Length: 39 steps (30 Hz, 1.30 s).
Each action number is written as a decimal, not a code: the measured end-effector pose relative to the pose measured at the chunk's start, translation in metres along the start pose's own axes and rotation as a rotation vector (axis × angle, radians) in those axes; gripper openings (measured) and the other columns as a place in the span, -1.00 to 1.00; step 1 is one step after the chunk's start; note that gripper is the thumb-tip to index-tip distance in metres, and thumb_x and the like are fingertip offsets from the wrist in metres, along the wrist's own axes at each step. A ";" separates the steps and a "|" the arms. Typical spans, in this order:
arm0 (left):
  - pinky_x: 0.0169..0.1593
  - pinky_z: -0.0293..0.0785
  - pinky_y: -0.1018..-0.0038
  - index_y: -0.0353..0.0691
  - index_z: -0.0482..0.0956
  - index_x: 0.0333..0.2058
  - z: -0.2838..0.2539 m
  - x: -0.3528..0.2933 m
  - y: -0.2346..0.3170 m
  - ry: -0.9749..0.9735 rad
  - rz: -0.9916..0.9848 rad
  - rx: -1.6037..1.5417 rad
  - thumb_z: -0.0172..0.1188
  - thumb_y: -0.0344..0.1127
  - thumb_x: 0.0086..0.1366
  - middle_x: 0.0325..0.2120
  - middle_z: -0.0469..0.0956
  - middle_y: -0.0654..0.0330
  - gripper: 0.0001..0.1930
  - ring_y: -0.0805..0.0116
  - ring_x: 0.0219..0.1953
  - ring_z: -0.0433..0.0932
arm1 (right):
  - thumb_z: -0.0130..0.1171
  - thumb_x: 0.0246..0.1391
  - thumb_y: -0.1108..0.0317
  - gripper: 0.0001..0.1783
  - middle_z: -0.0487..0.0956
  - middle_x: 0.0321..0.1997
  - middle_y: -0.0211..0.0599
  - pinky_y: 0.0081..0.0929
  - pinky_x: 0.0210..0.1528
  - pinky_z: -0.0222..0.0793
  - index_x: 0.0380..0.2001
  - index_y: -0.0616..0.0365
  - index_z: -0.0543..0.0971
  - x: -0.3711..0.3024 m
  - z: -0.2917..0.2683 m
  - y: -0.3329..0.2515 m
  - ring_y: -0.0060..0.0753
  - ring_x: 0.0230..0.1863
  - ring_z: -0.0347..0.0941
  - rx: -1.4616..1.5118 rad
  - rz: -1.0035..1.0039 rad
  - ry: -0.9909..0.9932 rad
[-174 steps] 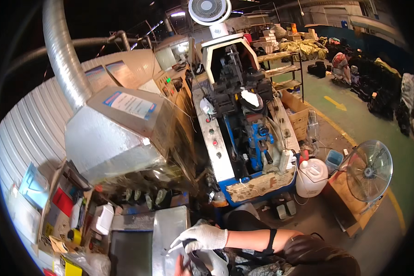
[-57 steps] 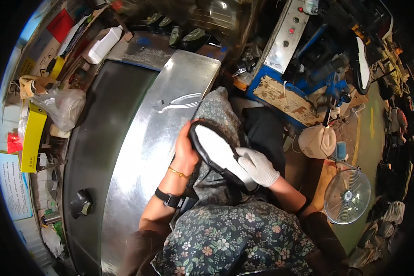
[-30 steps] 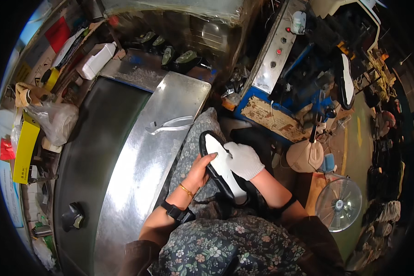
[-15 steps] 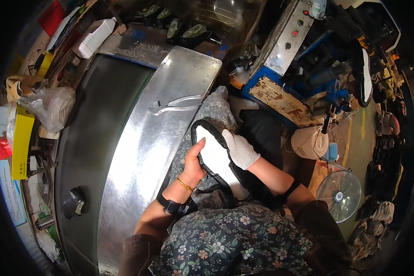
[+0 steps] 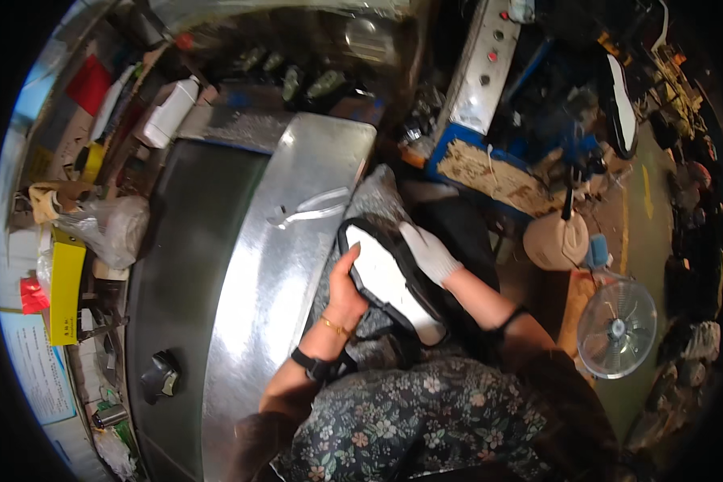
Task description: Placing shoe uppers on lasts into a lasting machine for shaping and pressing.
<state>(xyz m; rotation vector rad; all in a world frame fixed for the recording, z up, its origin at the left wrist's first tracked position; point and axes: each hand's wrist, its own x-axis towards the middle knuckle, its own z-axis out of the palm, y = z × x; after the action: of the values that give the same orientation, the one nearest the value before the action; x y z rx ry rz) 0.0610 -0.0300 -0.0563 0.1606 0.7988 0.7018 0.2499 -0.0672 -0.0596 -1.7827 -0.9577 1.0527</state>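
A shoe (image 5: 382, 271) lies bottom up over my lap, its white sole face bordered by a black edge. My left hand (image 5: 347, 296), bare, grips its left side, with the thumb on the white face and the other fingers hidden underneath. On the opposite side, my right hand (image 5: 430, 253) in a white knit glove is closed over the black edge; its fingertips are partly hidden. Metal pliers (image 5: 313, 207) rest on the shiny metal plate (image 5: 253, 297) to the left, apart from both hands.
A dark conveyor belt (image 5: 186, 273) runs left of the plate, carrying a black shoe piece (image 5: 161, 376). Several dark shoes (image 5: 325, 84) stand at the far end. To the right are a control box (image 5: 478, 80), a bucket (image 5: 556, 241) and a fan (image 5: 617, 329).
The whole view has shifted, so most surroundings appear lower, while the control box appears farther left. Both hands keep their hold on the shoe, which looks slightly more tilted.
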 end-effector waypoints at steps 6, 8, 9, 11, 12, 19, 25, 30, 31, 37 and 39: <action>0.07 0.57 0.20 -0.22 0.58 -0.03 -0.012 -0.053 0.128 0.091 0.390 0.200 0.25 0.02 0.26 -0.17 0.65 0.15 -0.54 0.18 -0.12 0.64 | 0.05 0.36 0.18 -0.58 0.61 -0.20 -0.15 -0.39 -0.13 0.48 0.10 0.28 0.47 0.002 -0.193 -0.065 -0.36 -0.20 0.57 -0.166 -0.343 0.123; 0.03 0.60 0.24 -0.27 0.59 -0.04 -0.033 -0.061 0.184 0.141 0.439 0.341 0.21 -0.01 0.29 -0.20 0.66 0.11 -0.55 0.18 -0.17 0.65 | 0.20 0.20 0.11 -0.47 0.62 -0.08 0.07 -0.14 0.04 0.44 0.07 0.31 0.48 0.015 -0.282 -0.105 0.07 -0.02 0.55 -0.739 -0.612 0.416; -0.02 0.60 0.25 -0.28 0.59 -0.04 -0.047 -0.064 0.204 0.130 0.455 0.486 0.20 -0.02 0.31 -0.22 0.67 0.13 -0.56 0.21 -0.19 0.66 | 0.30 0.08 0.08 -0.38 0.59 0.01 0.04 -0.14 0.05 0.44 0.11 0.26 0.47 0.022 -0.323 -0.124 0.08 0.00 0.54 -1.087 -0.644 0.575; -0.12 0.56 0.34 -0.34 0.59 -0.05 -0.073 -0.057 0.225 0.233 0.456 0.940 0.20 -0.06 0.34 -0.18 0.66 0.10 -0.57 0.26 -0.17 0.64 | 0.46 -0.18 -0.05 -0.07 0.38 0.30 0.07 -0.14 0.11 0.43 0.27 0.04 0.37 0.025 -0.395 -0.153 0.15 0.16 0.45 -1.426 -0.364 0.818; -0.08 0.53 0.31 -0.45 0.57 -0.07 -0.085 -0.051 0.223 0.550 0.487 1.409 0.24 0.01 0.31 -0.18 0.66 0.00 -0.47 0.18 -0.15 0.64 | 0.48 -0.24 -0.09 0.00 0.37 0.29 0.09 -0.13 0.15 0.43 0.30 0.00 0.35 0.027 -0.412 -0.159 0.16 0.17 0.45 -1.323 -0.109 0.899; 0.26 0.37 0.25 -0.45 0.41 0.17 -0.058 -0.032 0.149 0.531 1.256 1.474 0.38 -0.35 0.15 0.01 0.55 -0.11 -0.37 0.03 0.08 0.54 | 0.40 -0.22 0.05 -0.10 0.40 0.26 0.02 -0.10 0.23 0.38 0.29 -0.11 0.40 0.033 -0.422 -0.126 0.17 0.16 0.43 -0.896 -0.111 1.060; 0.17 0.44 0.44 -0.39 0.59 -0.01 0.067 -0.032 0.033 -0.258 0.594 0.780 0.23 -0.45 0.35 -0.07 0.64 0.10 -0.74 0.34 0.02 0.59 | 0.38 -0.34 0.35 -0.22 0.48 0.07 0.06 0.07 0.33 0.18 0.10 0.23 0.46 -0.013 -0.330 -0.101 0.25 0.14 0.34 -0.902 -0.791 0.971; 0.30 0.30 0.35 -0.30 0.32 0.29 0.133 -0.021 -0.008 -0.392 0.389 0.434 -0.06 0.08 0.52 0.20 0.44 0.11 -0.39 0.33 0.21 0.42 | 0.51 -0.22 0.15 0.26 0.16 0.43 0.18 -0.06 0.40 0.15 0.43 0.35 -0.02 -0.100 -0.133 -0.081 0.14 0.39 0.21 -0.368 -0.764 0.429; 0.30 0.28 0.38 -0.27 0.32 0.30 0.133 -0.023 -0.002 -0.401 0.227 0.311 -0.10 0.14 0.52 0.20 0.43 0.14 -0.36 0.38 0.24 0.36 | 0.51 -0.16 0.05 0.29 0.13 0.44 0.21 -0.07 0.37 0.20 0.44 0.36 -0.08 -0.106 -0.115 -0.077 0.16 0.37 0.24 -0.336 -0.744 0.246; 0.04 0.51 0.32 -0.30 0.31 0.29 0.070 -0.083 0.031 -0.275 0.330 1.518 0.01 0.34 0.37 -0.05 0.62 0.03 -0.18 0.17 -0.02 0.59 | 0.29 0.21 0.17 -0.05 0.23 0.46 -0.09 -0.33 0.37 0.24 0.48 0.22 0.01 -0.081 -0.087 -0.048 -0.34 0.31 0.35 1.079 -0.029 -0.666; 0.25 0.39 0.24 -0.29 0.14 0.38 0.048 -0.096 0.021 -0.380 -0.052 1.853 0.15 0.17 0.37 0.18 0.47 -0.13 -0.17 -0.08 0.19 0.49 | 0.23 0.23 0.23 -0.22 0.33 0.41 -0.13 -0.39 0.40 0.17 0.41 0.30 0.19 -0.088 -0.079 -0.029 -0.36 0.33 0.33 0.226 -0.157 -0.978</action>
<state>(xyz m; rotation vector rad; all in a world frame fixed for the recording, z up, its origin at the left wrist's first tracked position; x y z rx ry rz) 0.0365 -0.0686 0.0431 1.8607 0.8418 -0.3328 0.2849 -0.1570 0.0147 -0.9328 -1.4293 1.8875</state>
